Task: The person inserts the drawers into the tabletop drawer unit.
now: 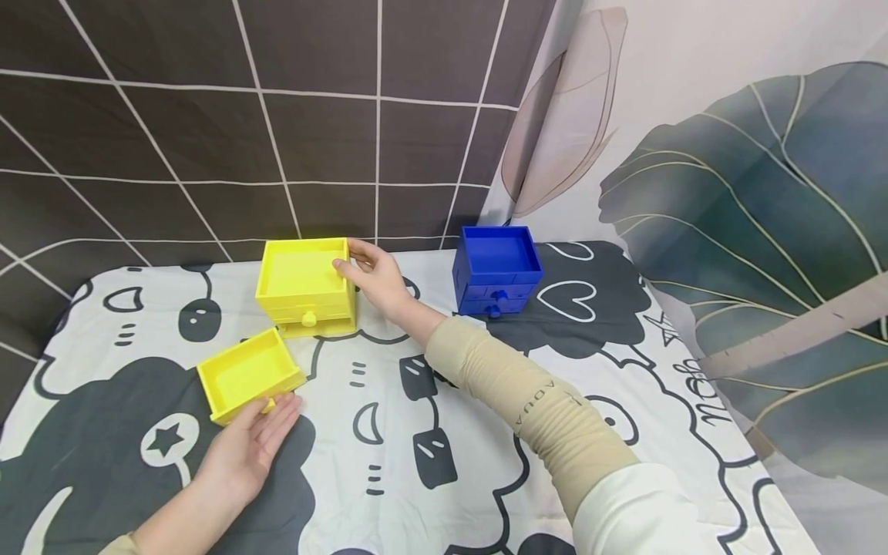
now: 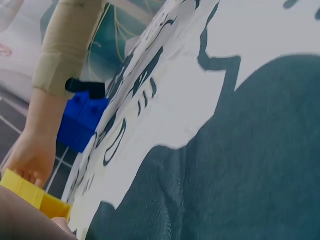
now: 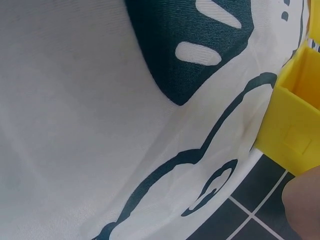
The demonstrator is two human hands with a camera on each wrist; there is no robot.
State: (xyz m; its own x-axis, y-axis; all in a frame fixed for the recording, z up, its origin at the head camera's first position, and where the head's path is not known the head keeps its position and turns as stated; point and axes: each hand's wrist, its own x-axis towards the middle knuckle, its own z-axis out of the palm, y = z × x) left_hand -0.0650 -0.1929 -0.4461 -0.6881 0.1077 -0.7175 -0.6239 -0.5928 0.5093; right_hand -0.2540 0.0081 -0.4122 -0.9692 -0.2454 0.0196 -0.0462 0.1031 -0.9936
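Note:
A small yellow chest of drawers [image 1: 305, 270] stands at the back of the cloth, with a round knob on its front. My right hand [image 1: 378, 281] grips its right side, the thumb over the top rim; the other fingers are partly hidden behind it. In front of the chest and to its left is a tilted, empty yellow drawer [image 1: 246, 370], detached from the chest. My left hand [image 1: 243, 451], palm upward, holds this drawer at its knob, thumb on one side and fingers on the other. In the right wrist view the chest [image 3: 292, 125] shows at the right edge.
A small blue chest of drawers [image 1: 497, 270] stands to the right of my right hand, near the back edge. A white and dark patterned cloth [image 1: 361, 501] covers the table. Dark gridded fabric [image 1: 319, 139] hangs right behind it.

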